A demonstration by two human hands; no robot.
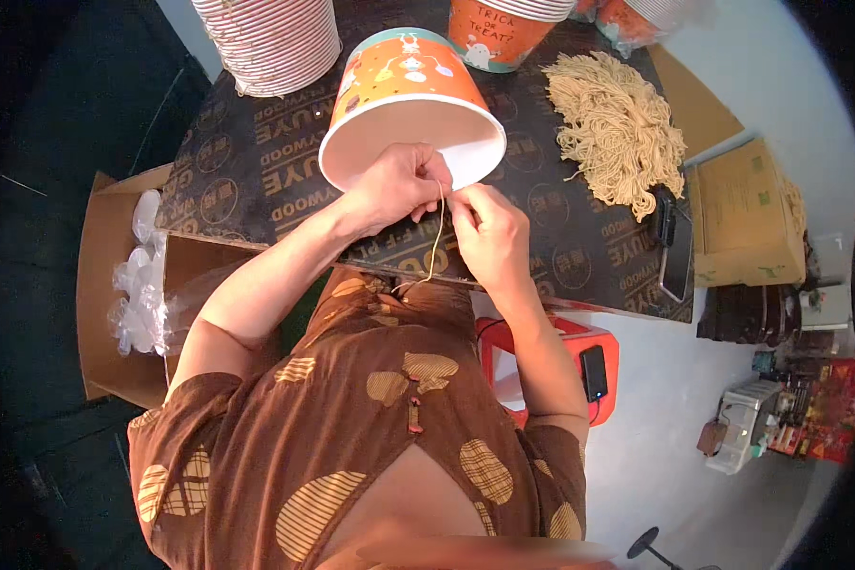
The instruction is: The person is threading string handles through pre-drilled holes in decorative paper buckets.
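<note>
An orange paper bucket [416, 68] with Halloween figures lies on its side on the dark plywood table [228, 180], its white mouth facing me. My left hand [404, 185] is at the lower rim, its fingers closed in a pinch on a cream cord [437, 242]. The cord hangs from the fingers down past the table's front edge to my lap. Just right of it, my right hand [489, 228] is closed too, thumb and fingertips pressed together at the rim. What those fingertips hold is too small to make out.
A tall stack of nested buckets [271, 47] stands at the back left, more orange buckets [508, 28] at the back. A heap of cream cords [617, 128] and a phone [676, 261] lie on the right. Cardboard boxes [746, 218] flank the table; a red stool [598, 404] stands below.
</note>
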